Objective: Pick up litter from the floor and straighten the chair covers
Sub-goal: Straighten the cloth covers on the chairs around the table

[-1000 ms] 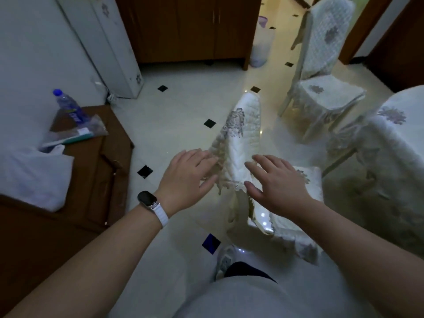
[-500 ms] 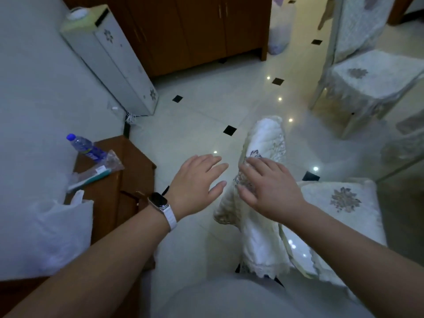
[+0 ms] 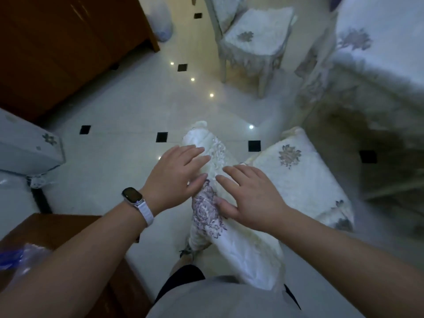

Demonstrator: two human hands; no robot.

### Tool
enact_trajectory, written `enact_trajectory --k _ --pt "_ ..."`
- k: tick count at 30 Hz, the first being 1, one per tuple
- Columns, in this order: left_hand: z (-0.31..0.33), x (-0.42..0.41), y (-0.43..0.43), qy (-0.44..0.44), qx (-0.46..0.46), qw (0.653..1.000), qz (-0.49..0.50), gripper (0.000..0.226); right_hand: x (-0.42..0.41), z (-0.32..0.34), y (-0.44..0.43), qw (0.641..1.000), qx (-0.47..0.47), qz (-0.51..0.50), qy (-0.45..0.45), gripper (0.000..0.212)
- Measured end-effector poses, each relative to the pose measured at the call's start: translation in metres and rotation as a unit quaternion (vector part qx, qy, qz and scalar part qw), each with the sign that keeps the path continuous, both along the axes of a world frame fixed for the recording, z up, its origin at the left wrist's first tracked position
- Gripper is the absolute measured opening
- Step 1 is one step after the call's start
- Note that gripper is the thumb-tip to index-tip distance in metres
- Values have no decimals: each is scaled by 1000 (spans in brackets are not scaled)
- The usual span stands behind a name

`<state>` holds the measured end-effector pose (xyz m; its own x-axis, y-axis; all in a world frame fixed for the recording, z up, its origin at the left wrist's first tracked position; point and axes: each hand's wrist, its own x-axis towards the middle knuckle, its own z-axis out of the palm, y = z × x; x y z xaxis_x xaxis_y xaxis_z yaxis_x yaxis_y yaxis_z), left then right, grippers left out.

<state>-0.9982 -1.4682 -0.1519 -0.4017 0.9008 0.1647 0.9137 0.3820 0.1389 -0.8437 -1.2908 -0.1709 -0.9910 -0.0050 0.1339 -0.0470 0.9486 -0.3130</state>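
Note:
A white quilted chair-back cover (image 3: 238, 239) with a purple flower print hangs over the backrest of the chair right below me. My left hand (image 3: 176, 177), with a watch on the wrist, lies flat with straight fingers on the left side of the cover's top. My right hand (image 3: 250, 198) lies flat on the right side, thumb against the flower print. The chair's seat cushion cover (image 3: 298, 177) shows to the right. No litter is visible on the floor.
A second covered chair (image 3: 254, 35) stands farther off. A table with a white floral cloth (image 3: 378, 53) fills the right. A brown cabinet (image 3: 68, 47) is at upper left, a wooden side table (image 3: 57, 228) at lower left, a white covered appliance (image 3: 27, 145) at left.
I have stepped closer and now look more steeply down. Both hands have come onto the top of the chair-back cover; earlier the left hand hovered beside it.

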Motion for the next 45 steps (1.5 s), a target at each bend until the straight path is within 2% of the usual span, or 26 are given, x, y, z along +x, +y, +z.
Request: enact_trajectory --k 7,17,22,27,34,39,45 --pt "-13 -33 15 -44 13 991 -124 43 15 9 -31 984 14 -165 -59 51" --pt "-17 -55 -2 -61 78 960 -263 37 29 21 -110 935 47 -348 -52 44" --pt "-20 -61 -9 -147 8 938 -313 48 43 21 -140 911 53 -402 -74 45" --pt "-25 -64 -7 -125 -14 930 -345 57 57 9 -159 898 34 -434 -65 47" --pt "-29 -54 -6 -95 -3 939 -332 52 58 -12 -161 892 -23 -450 -38 47" --pt "-27 -56 -5 -78 -17 939 -335 55 58 -17 -157 891 -14 -454 -25 44" --pt "-32 -73 8 -109 -31 934 -340 72 56 -17 -158 895 3 -444 -51 44"
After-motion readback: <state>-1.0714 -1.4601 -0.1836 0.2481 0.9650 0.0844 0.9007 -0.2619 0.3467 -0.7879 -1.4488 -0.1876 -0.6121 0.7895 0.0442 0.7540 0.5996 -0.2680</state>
